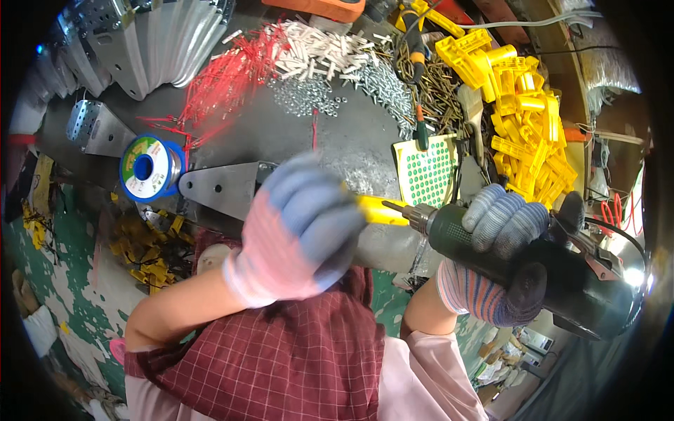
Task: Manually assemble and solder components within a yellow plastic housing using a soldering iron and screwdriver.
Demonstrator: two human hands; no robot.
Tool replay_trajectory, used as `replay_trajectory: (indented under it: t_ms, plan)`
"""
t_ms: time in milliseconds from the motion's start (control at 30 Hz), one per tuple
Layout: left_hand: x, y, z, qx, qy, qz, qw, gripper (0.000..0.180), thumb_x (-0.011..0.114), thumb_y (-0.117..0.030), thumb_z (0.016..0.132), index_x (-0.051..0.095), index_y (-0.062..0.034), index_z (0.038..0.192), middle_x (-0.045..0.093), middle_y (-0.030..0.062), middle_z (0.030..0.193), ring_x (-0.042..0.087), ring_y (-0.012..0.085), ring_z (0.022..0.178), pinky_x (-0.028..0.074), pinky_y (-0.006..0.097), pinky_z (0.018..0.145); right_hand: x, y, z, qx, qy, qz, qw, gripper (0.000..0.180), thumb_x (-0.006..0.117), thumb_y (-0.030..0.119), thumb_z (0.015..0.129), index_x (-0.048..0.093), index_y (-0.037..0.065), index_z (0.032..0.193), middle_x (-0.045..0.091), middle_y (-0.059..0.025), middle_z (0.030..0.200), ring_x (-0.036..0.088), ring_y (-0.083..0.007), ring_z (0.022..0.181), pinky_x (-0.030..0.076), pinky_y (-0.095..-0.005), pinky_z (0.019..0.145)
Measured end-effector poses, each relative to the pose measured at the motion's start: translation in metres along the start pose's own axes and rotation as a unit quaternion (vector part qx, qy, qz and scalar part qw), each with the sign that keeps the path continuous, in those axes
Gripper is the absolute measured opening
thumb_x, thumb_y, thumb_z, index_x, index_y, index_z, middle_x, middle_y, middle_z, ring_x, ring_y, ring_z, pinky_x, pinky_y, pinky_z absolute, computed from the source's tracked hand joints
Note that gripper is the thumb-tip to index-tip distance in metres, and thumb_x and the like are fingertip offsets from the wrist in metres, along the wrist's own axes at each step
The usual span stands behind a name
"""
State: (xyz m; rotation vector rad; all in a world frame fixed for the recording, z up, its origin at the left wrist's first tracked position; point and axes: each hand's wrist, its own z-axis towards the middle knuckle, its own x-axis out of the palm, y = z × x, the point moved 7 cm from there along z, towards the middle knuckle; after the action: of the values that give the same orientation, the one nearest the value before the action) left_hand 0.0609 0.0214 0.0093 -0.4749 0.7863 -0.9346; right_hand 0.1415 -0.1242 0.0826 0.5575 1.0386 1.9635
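Head view shows a dark, seemingly greenish-fronted power driver (562,281).

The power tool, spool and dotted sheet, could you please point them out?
Power tool (572,282), head view: black rear body.
Spool (156,171), head view: white label.
Dotted sheet (428,172), head view: dotted middle.

Spool (153,168) left of bracket (219,186), power driver (572,279) right

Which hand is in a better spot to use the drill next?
The right hand, I'd say. It is wrapped around the dark drill, whose bit points left toward a yellow piece. The left hand is blurred beside that piece; I can't tell exactly what it grips.
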Motion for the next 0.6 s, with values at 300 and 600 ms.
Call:
replay_trajectory:
  t_ms: [300,600]
  plan:
    - [0.012,-0.003,-0.045,0.057,0.151,0.123,0.979,0.034,0.069,-0.023,0.074,0.065,-0.0120,0.106,0.062,0.0076,0.115,0.060,0.0290,0.110,0.053,0.042,0.089,0.009,-0.051,0.011,0.030,0.007,0.045,0.998,0.036,0.067,0.038,0.082,0.057,0.004,0.079,0.056,-0.0098,0.070,0.057,-0.0267,0.066,0.047,-0.0434,0.067]
    - [0.012,0.003,-0.052,0.071,0.121,0.080,0.987,0.025,0.064,-0.019,0.076,0.061,-0.0064,0.097,0.064,0.0132,0.113,0.063,0.0295,0.105,0.055,0.044,0.086,0.060,-0.052,0.038,0.089,0.195,-0.061,0.975,0.034,0.071,0.025,0.089,0.049,0.004,0.105,0.054,-0.0083,0.061,0.055,-0.0239,0.052,0.049,-0.0383,0.052]
